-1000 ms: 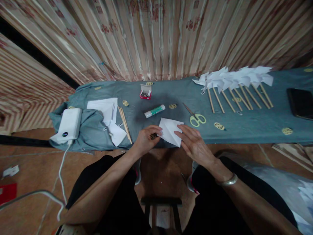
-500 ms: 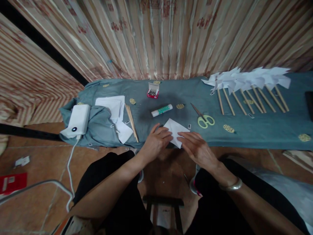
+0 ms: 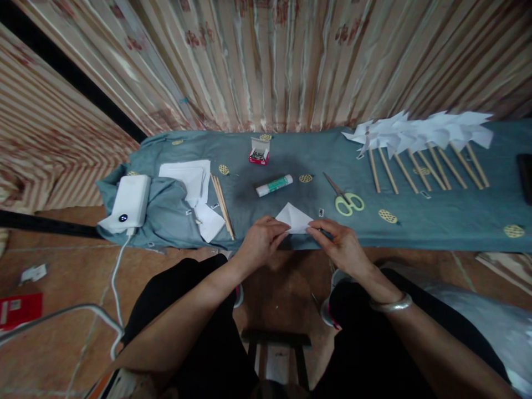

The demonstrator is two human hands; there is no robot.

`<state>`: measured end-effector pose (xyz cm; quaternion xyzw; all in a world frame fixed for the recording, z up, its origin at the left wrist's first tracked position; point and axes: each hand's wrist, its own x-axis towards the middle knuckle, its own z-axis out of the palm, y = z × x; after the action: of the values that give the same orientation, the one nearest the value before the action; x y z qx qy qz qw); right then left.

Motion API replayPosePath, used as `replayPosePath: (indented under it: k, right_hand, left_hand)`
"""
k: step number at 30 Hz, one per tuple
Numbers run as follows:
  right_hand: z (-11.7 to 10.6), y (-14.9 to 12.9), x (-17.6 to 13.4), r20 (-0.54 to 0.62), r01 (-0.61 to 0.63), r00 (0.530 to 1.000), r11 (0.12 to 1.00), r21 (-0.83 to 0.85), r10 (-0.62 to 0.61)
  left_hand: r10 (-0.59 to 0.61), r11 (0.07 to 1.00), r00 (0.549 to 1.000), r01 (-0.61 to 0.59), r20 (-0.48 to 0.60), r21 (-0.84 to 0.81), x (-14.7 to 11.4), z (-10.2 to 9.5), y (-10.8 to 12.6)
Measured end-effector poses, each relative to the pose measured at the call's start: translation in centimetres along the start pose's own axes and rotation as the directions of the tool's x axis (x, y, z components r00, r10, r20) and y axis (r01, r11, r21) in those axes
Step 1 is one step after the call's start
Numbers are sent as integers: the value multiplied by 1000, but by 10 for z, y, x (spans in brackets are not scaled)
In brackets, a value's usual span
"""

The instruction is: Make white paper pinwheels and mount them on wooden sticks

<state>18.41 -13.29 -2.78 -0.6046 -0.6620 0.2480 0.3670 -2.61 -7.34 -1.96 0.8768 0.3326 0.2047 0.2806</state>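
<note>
A white sheet of paper (image 3: pixel 294 218), folded into a triangle with its peak pointing away from me, is held at the table's front edge. My left hand (image 3: pixel 266 235) pinches its left corner between thumb and fingers. At the opposite corner, my right hand (image 3: pixel 336 238) grips the paper the same way. Just beyond the paper lies a glue stick (image 3: pixel 274 185) with a green and white label. Scissors (image 3: pixel 347 200) with light green handles rest to the right of it.
Behind the glue stick stands an open red box (image 3: pixel 259 152) of small metal pieces. Wooden sticks (image 3: pixel 223 205) and white paper sheets (image 3: pixel 187 177) lie left, near a white power bank (image 3: pixel 132 202) with a cable. Several paper pinwheels (image 3: pixel 419 136) on sticks lie at the right.
The paper has gone from a flat, diamond-like square to a folded triangle. My hands have moved from lying over it to pinching its two side corners.
</note>
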Motion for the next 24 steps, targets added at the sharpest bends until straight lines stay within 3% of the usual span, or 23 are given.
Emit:
replayPosePath:
  k: [5, 16, 24]
  right_hand:
    - [3, -1, 5, -2, -48, 999, 999, 0, 48]
    - [4, -7, 12, 3, -85, 996, 996, -4, 85]
    - [6, -5, 19, 9, -152, 988, 988, 8, 152]
  left_hand:
    - [-90, 993, 996, 90, 4, -78, 1, -3, 2]
    - [-161, 984, 987, 160, -7, -81, 3, -6, -2]
    - [-302, 940, 953, 299, 4, -167, 3, -7, 0]
